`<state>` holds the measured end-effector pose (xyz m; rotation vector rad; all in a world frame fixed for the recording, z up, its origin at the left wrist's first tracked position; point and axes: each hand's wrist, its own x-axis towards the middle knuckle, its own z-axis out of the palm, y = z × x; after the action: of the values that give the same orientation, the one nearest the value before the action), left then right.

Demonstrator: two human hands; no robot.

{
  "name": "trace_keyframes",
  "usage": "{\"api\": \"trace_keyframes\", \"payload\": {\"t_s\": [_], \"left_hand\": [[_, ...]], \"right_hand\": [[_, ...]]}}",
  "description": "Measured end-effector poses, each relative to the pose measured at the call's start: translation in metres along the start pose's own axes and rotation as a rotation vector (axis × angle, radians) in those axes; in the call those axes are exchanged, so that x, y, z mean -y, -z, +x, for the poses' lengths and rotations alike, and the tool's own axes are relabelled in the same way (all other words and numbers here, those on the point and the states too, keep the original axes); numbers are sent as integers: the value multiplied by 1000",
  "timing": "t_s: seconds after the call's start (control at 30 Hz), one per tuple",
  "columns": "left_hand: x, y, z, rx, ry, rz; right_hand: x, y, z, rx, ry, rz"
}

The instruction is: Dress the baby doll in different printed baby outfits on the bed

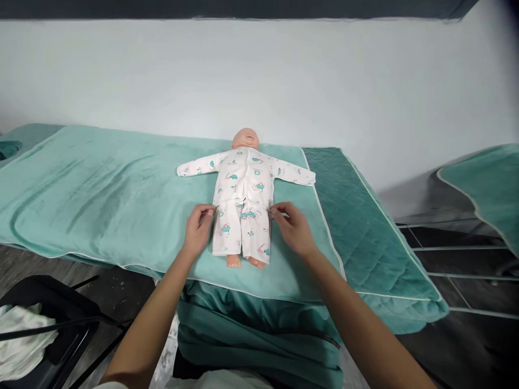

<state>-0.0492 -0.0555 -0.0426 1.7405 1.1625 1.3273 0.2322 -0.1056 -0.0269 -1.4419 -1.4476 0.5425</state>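
A baby doll [245, 139] lies on its back, head toward the wall and arms spread wide. It is dressed in a white buttoned shirt [247, 173] with green and grey prints, and matching pants [227, 229]; both feet stick out below the legs. At the doll's waist, my left hand [198, 227] pinches the left side edge of the pants, just under the shirt's hem. Opposite it, my right hand [294, 227] has thumb and fingertips closed on the right side edge at the same height. What lies between the fingertips is small and partly hidden.
Under the doll a light green blanket [121, 189] covers the bed, with a darker quilted cover [373, 232] at right. A white wall [259, 75] stands behind. On the lower left is a black chair [60, 302] with a white printed cloth [22, 343]. Metal rails [454, 248] are at right.
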Motion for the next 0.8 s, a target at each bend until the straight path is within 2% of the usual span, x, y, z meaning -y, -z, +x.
{"api": "trace_keyframes", "payload": {"t_s": [0.1,0.2,0.27,0.37,0.47,0.6,0.67,0.73,0.8], "left_hand": [[10,-2,20,-116,32,82],[22,-2,57,-177,33,300],[30,1,82,-165,59,474],[39,6,112,-89,129,707],[45,6,129,-42,199,838],[45,4,127,-95,277,884],[46,11,116,-105,279,867],[48,29,97,-125,237,839],[51,59,71,-189,186,814]], "right_hand": [[-27,17,26,-57,-105,-5],[-57,37,60,-231,-47,-264],[-75,49,77,-283,-52,-390],[-90,59,85,-194,-179,-635],[-90,59,80,-100,-278,-839],[-80,58,72,-92,-292,-939],[-81,62,67,-15,-281,-979],[-92,68,61,12,-267,-1010],[-112,73,56,12,-225,-1012]]}}
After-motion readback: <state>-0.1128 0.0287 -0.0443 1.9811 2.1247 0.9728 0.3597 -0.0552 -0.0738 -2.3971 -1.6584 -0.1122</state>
